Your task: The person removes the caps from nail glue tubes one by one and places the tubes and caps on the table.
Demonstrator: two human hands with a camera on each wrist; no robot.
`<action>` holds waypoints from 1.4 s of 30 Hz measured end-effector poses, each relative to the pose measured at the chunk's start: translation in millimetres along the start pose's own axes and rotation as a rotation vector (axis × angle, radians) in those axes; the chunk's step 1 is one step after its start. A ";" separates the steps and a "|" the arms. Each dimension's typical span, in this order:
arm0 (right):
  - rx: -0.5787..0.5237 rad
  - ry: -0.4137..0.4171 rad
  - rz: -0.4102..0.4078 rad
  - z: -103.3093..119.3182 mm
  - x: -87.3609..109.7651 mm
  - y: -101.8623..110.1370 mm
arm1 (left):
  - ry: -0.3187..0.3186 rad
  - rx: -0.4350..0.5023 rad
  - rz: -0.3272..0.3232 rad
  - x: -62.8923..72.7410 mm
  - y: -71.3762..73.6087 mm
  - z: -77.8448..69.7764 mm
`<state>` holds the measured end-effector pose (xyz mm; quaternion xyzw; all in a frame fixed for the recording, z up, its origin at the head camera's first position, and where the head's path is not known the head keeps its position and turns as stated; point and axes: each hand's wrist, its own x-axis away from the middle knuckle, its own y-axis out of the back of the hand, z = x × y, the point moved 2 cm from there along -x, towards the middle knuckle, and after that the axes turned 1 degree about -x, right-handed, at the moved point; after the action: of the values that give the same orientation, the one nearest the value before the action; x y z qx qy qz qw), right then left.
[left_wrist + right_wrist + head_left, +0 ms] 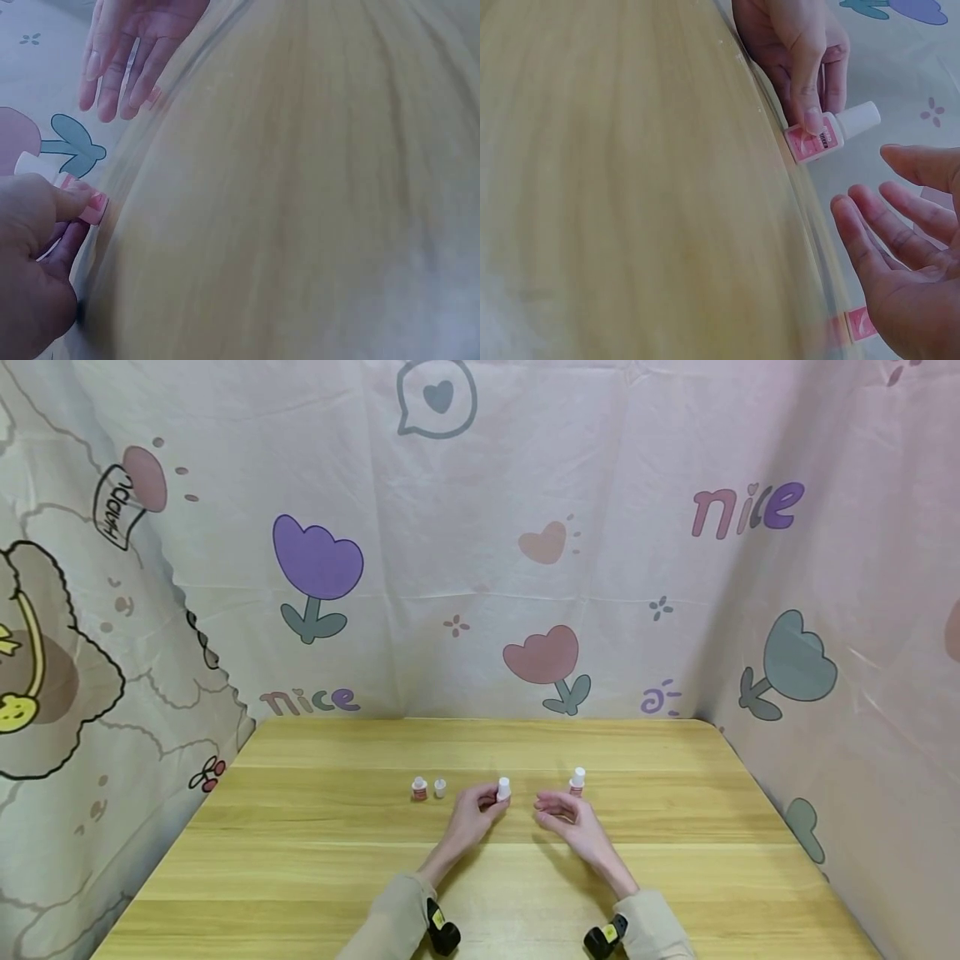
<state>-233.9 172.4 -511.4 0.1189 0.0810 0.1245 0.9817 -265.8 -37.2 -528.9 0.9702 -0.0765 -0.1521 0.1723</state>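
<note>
My left hand (468, 820) pinches a small white-capped bottle (504, 789) between thumb and fingers. In the right wrist view, this bottle (815, 139) shows a pink label and a long white cap (859, 118), and its base is at the tabletop. My right hand (576, 828) is held apart from it, palm turned inward, fingers spread and loosely bent around nothing. Just behind the right hand stands a second white-capped bottle (577, 781), its lower part partly hidden by the fingers. Left of the left hand are a third bottle (419, 790) with a shorter top and a small white cap-like piece (440, 788).
Everything stands on a wood-grain table (337, 860). A patterned cloth (450, 568) hangs behind the table and along both sides. Each forearm wears a black wrist camera (444, 933) over a beige sleeve (401, 910).
</note>
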 end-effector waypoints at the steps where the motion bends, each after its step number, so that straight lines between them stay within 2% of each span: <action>1: 0.000 0.001 0.000 0.1 -0.2 -0.6 | 0.005 -0.001 0.006 1.0 0.8 -0.2; 5: -0.002 0.001 0.002 1.5 -0.1 -2.4 | 0.005 -0.002 0.026 4.5 3.7 -0.6; 11: -0.007 -0.003 0.009 4.1 -0.4 -4.4 | -0.027 -0.015 0.060 10.1 8.1 -2.3; 20: -0.031 0.012 0.028 6.1 -1.1 -6.1 | -0.050 0.051 0.126 16.4 14.6 -2.5; 32: -0.050 0.046 0.049 4.9 -2.8 -10.7 | -0.047 0.086 0.277 21.1 24.0 -1.1; 36: -0.067 0.051 0.055 4.7 -3.0 -11.9 | -0.043 0.089 0.262 21.6 25.1 0.5; 42: -0.065 0.046 0.054 4.5 -3.1 -12.4 | -0.014 0.040 0.183 21.9 24.8 0.5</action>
<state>-233.2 158.9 -509.8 0.0863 0.0962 0.1560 0.9793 -247.7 -64.8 -526.4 0.9614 -0.1689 -0.1411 0.1654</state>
